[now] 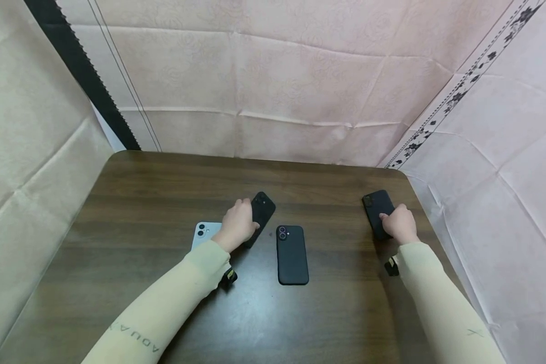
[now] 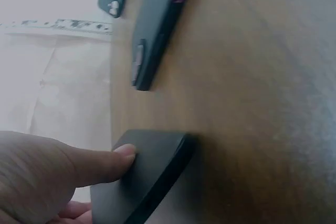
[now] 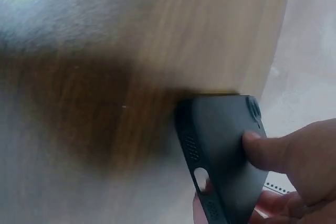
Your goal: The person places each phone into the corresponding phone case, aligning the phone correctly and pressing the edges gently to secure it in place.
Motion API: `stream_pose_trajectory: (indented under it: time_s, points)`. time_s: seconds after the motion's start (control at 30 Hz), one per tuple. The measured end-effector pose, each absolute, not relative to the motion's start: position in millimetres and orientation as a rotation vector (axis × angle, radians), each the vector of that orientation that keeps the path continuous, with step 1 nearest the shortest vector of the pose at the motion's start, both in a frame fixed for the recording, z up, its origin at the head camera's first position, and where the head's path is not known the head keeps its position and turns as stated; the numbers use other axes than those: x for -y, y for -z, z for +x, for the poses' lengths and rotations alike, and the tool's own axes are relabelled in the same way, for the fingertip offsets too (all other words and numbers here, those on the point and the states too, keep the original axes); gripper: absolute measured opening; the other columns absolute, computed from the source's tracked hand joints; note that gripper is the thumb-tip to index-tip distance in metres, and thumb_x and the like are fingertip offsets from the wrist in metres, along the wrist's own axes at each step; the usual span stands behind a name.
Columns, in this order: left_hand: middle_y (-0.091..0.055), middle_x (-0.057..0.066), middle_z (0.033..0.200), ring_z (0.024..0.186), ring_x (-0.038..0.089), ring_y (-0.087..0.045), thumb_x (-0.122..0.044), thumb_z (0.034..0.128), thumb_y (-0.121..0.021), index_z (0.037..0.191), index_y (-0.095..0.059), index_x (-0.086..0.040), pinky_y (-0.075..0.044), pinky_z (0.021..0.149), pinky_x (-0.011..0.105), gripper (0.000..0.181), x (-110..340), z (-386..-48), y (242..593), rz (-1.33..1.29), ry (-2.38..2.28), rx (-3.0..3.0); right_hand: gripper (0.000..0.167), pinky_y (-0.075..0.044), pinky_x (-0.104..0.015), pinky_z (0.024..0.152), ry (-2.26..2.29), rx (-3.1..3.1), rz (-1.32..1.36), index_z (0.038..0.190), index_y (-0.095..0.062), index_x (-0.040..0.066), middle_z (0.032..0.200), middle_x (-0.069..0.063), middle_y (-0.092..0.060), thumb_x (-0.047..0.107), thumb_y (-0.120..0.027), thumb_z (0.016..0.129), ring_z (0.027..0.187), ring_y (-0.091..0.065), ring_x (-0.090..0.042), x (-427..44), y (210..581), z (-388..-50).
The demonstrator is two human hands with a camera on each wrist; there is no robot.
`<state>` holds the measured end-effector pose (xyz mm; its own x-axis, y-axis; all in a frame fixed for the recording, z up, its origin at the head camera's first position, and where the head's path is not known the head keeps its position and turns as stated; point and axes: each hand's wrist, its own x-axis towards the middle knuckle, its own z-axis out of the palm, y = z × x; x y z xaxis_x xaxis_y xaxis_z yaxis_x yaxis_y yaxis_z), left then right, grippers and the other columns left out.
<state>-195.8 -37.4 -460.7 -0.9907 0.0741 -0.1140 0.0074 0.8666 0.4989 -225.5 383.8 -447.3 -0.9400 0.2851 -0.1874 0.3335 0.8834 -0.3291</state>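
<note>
My left hand [image 1: 237,225] grips a phone in a black case [image 1: 263,208] by its left side, the thumb on the back in the left wrist view. Its far end points up and right. Just left of that hand, a light blue phone [image 1: 203,231] lies partly hidden behind it. Between my hands, a phone in a dark case [image 1: 293,259] lies camera side up, a pinkish cutout showing on its edge in the left wrist view. On the far right, my right hand [image 1: 400,225] holds another dark-cased phone [image 3: 223,140], thumb on its back and fingers around its side.
A brown wooden table [image 1: 173,187] with rounded corners carries the phones. Pale patterned cloth [image 1: 300,81] hangs behind it, with more cloth along the left and right sides. A wrist camera [image 1: 229,276] hangs below the left cuff, another [image 1: 391,267] by the right.
</note>
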Motion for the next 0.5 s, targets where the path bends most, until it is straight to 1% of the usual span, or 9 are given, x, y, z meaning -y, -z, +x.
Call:
stream_pose_trajectory:
  time_s: [0.07, 0.17, 0.2, 0.3, 0.4, 0.5]
  points:
    - [-0.053, 0.022, 0.126, 0.106, 0.034, -0.059, -0.021, 0.089, -0.072, 0.138, -0.043, 0.002, -0.051, 0.088, 0.048, 0.061, 39.9, -196.3, 457.9, 0.043, -0.85, -2.866, 0.062, -0.039, -0.059, 0.095, 0.556, -2.924, 0.434, 0.132, -0.031, -0.022, 0.124, -0.045, -0.042, 0.027, -0.048, 0.099, 0.115, -0.043, -0.056, -384.9, 443.0, -224.8]
    - [-0.055, 0.02, 0.129, 0.109, 0.032, -0.058, -0.019, 0.0932, -0.066, 0.138, -0.045, 0.0, -0.05, 0.089, 0.046, 0.053, 44.7, -197.5, 457.5, 0.02, -0.966, -2.799, 0.051, -0.04, -0.058, 0.094, 0.611, -2.919, 0.381, 0.131, -0.039, -0.019, 0.126, -0.04, -0.046, 0.022, -0.043, 0.1, 0.114, -0.046, -0.053, -384.2, 437.4, -222.7]
    - [-0.056, 0.019, 0.127, 0.107, 0.03, -0.059, -0.019, 0.094, -0.065, 0.138, -0.047, -0.001, -0.051, 0.088, 0.045, 0.051, 46.5, -197.7, 457.5, 0.008, -1.007, -2.774, 0.048, -0.041, -0.057, 0.093, 0.629, -2.922, 0.363, 0.129, -0.043, -0.017, 0.125, -0.039, -0.047, 0.021, -0.042, 0.1, 0.113, -0.047, -0.051, -383.0, 435.6, -222.0]
    - [-0.061, 0.015, 0.12, 0.099, 0.026, -0.062, -0.018, 0.0951, -0.063, 0.133, -0.052, -0.001, -0.053, 0.084, 0.04, 0.044, 53.1, -197.4, 458.6, -0.01, -1.134, -2.709, 0.043, -0.042, -0.056, 0.093, 0.702, -2.912, 0.334, 0.125, -0.048, -0.015, 0.124, -0.037, -0.049, 0.019, -0.041, 0.1, 0.112, -0.049, -0.048, -378.4, 430.3, -220.7]
    - [-0.064, 0.012, 0.111, 0.092, 0.022, -0.064, -0.016, 0.0948, -0.064, 0.129, -0.055, -0.001, -0.055, 0.079, 0.038, 0.038, 60.2, -195.0, 457.7, -0.025, -1.289, -2.629, 0.043, -0.04, -0.056, 0.095, 0.778, -2.888, 0.33, 0.125, -0.047, -0.015, 0.126, -0.036, -0.047, 0.019, -0.042, 0.1, 0.115, -0.047, -0.046, -372.1, 425.8, -219.5]
    - [-0.065, 0.01, 0.104, 0.089, 0.02, -0.065, -0.014, 0.0944, -0.064, 0.123, -0.058, -0.001, -0.055, 0.077, 0.036, 0.032, 67.3, -192.7, 457.5, -0.024, -1.439, -2.548, 0.043, -0.04, -0.055, 0.097, 0.88, -2.842, 0.349, 0.128, -0.043, -0.015, 0.128, -0.033, -0.045, 0.02, -0.043, 0.101, 0.119, -0.045, -0.044, -364.6, 423.5, -218.3]
